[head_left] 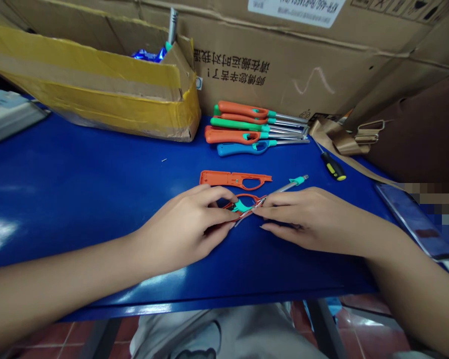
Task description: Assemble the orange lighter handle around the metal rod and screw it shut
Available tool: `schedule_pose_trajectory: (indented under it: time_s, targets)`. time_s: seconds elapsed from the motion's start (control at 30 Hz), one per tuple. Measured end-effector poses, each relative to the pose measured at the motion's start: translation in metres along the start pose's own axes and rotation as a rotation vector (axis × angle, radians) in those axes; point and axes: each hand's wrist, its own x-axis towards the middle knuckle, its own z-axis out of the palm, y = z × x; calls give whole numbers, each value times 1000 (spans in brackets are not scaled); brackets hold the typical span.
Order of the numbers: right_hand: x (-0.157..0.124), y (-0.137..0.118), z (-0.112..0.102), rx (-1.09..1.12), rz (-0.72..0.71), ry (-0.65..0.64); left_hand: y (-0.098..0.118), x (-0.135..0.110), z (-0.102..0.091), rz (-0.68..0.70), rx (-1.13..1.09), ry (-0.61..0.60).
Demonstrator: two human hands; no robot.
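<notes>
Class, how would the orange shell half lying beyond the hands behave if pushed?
The orange shell half would probably feel light, being a thin-walled, open piece. It likely slides rather than rolls, lying flat on the glossy blue table. Its narrow loop might flex.

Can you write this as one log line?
left hand: holds orange casing; right hand: at metal rod; loose orange half: beyond, on blue table

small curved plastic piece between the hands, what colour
The piece is turquoise, best seen in the head view.
</notes>
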Motion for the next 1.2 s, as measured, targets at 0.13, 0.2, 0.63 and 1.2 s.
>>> schedule_pose_trajectory:
  time_s: [0.13, 0.2, 0.63, 1.2]
  targets:
    - [-2, -1, 1, -47, -32, 38, 0, -1, -1, 0, 9, -2]
    - [-2, -2, 0, -96, -48, 40, 1, -1, -1, -7, 16, -6]
    - [2, 0, -1, 2, -47, 22, 0, -2, 0, -4, 31, -11]
    - [-1, 0, -2, -40, -56, 35, 0, -1, -1, -2, 20, -21]
